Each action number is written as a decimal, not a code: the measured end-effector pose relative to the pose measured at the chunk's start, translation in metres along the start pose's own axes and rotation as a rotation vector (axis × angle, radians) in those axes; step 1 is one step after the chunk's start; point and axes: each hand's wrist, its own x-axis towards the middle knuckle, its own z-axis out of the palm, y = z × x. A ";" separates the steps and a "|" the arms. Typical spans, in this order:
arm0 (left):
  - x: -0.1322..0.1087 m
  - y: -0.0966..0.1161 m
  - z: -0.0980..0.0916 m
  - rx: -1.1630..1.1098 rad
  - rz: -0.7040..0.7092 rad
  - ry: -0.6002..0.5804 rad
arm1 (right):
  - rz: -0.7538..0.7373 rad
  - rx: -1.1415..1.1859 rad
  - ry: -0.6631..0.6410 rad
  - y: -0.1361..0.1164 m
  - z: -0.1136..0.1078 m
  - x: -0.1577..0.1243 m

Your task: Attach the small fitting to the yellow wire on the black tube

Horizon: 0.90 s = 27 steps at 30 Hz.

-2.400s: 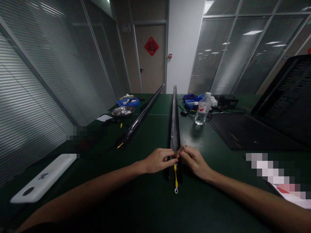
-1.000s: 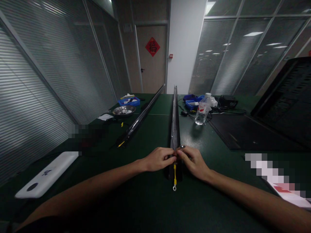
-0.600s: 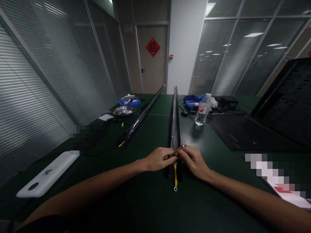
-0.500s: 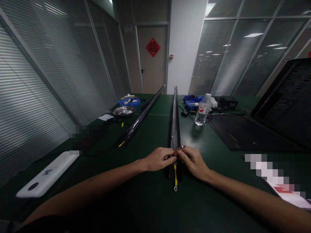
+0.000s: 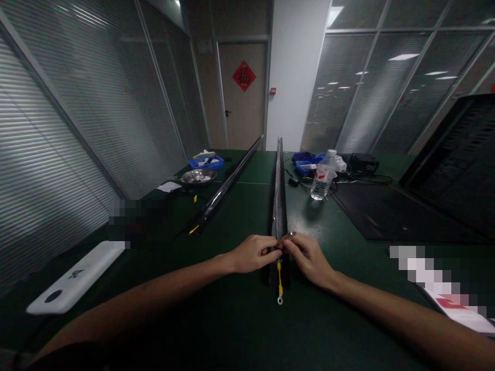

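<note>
A long dark channel-shaped strip (image 5: 277,201) runs away from me across the green table. At its near end my left hand (image 5: 253,253) and my right hand (image 5: 309,257) meet, both with fingers closed in a pinch. Whatever sits between the fingertips is small and hidden by them. A yellow wire (image 5: 280,275) with a ring terminal (image 5: 280,300) sticks out toward me from below the fingers. To the left lies a second long dark strip (image 5: 228,185), with a yellow wire (image 5: 194,230) at its near end.
Left are a white device (image 5: 75,281), a metal bowl (image 5: 198,176) and a blue tray (image 5: 209,163). A water bottle (image 5: 323,178) stands right of the strip, near blue bins (image 5: 305,166). Farther right are a black mat (image 5: 402,214) and a large dark panel (image 5: 460,170).
</note>
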 end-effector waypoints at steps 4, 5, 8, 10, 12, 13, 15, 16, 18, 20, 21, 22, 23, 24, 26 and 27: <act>-0.001 0.001 -0.001 -0.003 -0.009 -0.004 | -0.017 0.005 -0.024 0.002 0.000 0.001; -0.001 0.001 -0.001 -0.006 -0.007 -0.007 | -0.027 0.011 -0.034 0.003 -0.001 0.001; -0.001 0.002 -0.001 -0.015 0.006 -0.007 | -0.039 0.044 -0.062 0.005 -0.002 0.002; 0.000 0.001 -0.001 -0.017 0.014 -0.002 | -0.033 0.056 -0.058 0.004 -0.002 0.002; 0.000 0.001 -0.001 -0.011 0.016 0.006 | -0.025 0.043 -0.031 0.003 -0.001 0.001; 0.000 0.000 0.000 -0.007 0.014 0.010 | -0.022 0.034 -0.018 0.003 -0.001 0.001; 0.000 0.000 0.000 -0.003 0.007 0.013 | -0.012 0.019 -0.005 0.002 -0.001 0.000; 0.000 0.000 0.000 -0.005 0.006 0.011 | -0.008 0.015 -0.007 0.002 -0.001 0.000; 0.000 0.000 -0.001 -0.009 0.007 0.005 | -0.006 0.017 -0.018 0.003 -0.001 0.001; 0.000 0.001 -0.001 -0.011 0.003 0.002 | -0.016 0.032 -0.032 0.004 -0.001 0.001; -0.001 0.001 -0.001 -0.011 -0.002 0.000 | -0.023 0.041 -0.040 0.005 -0.001 0.001; -0.001 0.001 -0.001 -0.012 -0.007 -0.004 | -0.030 0.049 -0.048 0.005 -0.001 0.001; -0.001 0.001 -0.001 -0.011 -0.011 -0.008 | -0.035 0.057 -0.053 0.005 -0.002 0.002; -0.001 0.001 -0.001 -0.010 -0.012 -0.008 | -0.037 0.060 -0.056 0.006 -0.001 0.002; 0.000 0.001 -0.001 -0.006 -0.014 -0.005 | -0.034 0.051 -0.041 0.006 -0.001 0.001; 0.000 0.001 -0.001 -0.005 -0.015 -0.002 | -0.028 0.040 -0.029 0.006 -0.001 0.001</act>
